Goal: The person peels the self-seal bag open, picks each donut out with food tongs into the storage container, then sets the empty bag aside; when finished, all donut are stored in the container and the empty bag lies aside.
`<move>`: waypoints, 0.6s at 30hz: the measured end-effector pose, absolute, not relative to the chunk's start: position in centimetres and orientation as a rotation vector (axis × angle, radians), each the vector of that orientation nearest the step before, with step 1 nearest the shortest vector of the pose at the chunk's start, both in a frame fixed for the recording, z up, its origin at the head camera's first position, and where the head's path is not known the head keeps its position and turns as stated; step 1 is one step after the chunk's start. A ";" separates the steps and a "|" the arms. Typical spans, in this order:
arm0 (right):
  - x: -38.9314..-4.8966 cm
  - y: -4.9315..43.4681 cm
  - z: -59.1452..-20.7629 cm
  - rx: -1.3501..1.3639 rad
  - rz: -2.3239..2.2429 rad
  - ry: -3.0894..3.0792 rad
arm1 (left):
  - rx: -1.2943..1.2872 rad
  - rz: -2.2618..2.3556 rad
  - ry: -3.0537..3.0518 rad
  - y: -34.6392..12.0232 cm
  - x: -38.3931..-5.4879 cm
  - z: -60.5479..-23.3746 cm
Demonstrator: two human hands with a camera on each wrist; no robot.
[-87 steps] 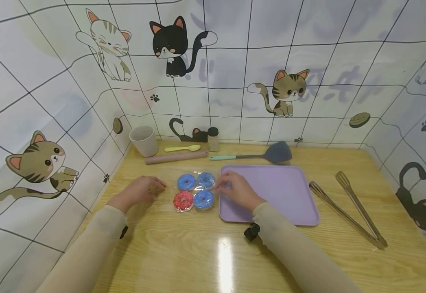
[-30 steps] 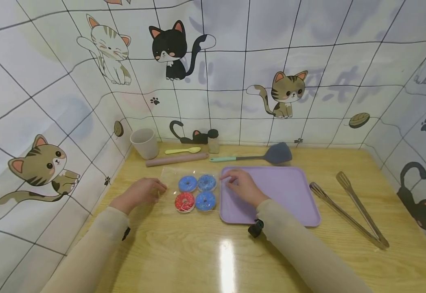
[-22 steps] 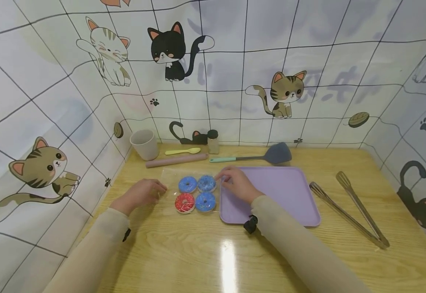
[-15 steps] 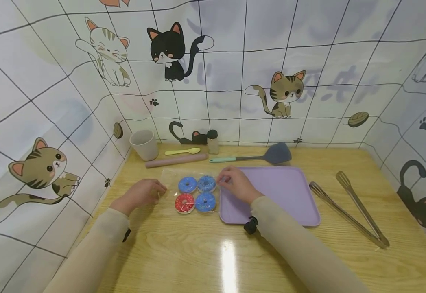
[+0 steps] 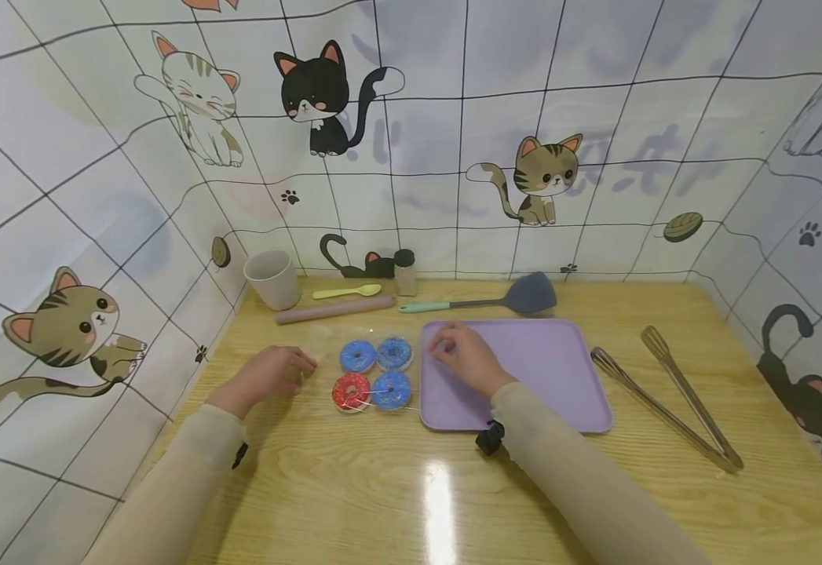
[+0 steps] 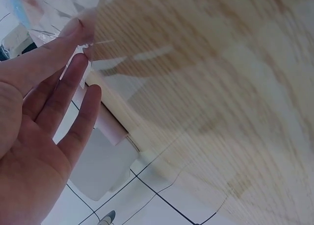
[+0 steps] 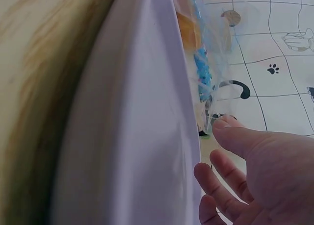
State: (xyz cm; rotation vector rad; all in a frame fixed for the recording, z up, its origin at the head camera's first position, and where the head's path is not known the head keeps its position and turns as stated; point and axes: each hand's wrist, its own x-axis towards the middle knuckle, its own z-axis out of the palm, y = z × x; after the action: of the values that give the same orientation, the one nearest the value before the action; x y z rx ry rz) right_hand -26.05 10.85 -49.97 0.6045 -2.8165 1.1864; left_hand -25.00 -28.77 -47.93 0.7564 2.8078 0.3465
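Observation:
Three blue doughnuts and a red doughnut lie flat in a clear plastic bag on the table, sprinkles showing on their icing. My left hand pinches the bag's left edge between thumb and index finger; in the left wrist view the other fingers spread loosely below the film. At the opposite side, my right hand pinches the bag's right edge, thumb against index finger, over the left part of the purple tray. In the right wrist view the film reaches the thumb tip, with its remaining fingers loosely curled.
Behind the bag lie a pink rolling pin and a yellow spoon, near a grey cup and a black-capped jar. A turner lies behind the tray, metal tongs to its right. Cat-print walls enclose the table.
My right hand has shifted a little to the right, away from the doughnuts, after small back-and-forth shifts. My left hand has stayed at the bag's left edge. The head view has turned slightly.

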 end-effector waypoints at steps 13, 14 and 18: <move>-25.4 12.6 -50.4 0.486 1.196 -2.859 | 0.804 0.367 2.812 -28.7 -25.6 -48.0; -25.3 12.6 -50.5 0.488 1.190 -2.862 | 0.796 0.373 2.812 -28.7 -25.5 -47.9; -24.7 12.2 -50.3 0.468 1.144 -2.888 | 0.764 0.377 2.810 -28.6 -25.1 -47.9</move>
State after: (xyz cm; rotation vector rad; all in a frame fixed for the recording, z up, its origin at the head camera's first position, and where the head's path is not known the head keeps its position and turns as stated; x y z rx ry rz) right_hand -24.67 12.18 -50.32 0.4685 -2.8878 1.1436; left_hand -25.05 -28.58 -47.93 0.7643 2.8097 0.3769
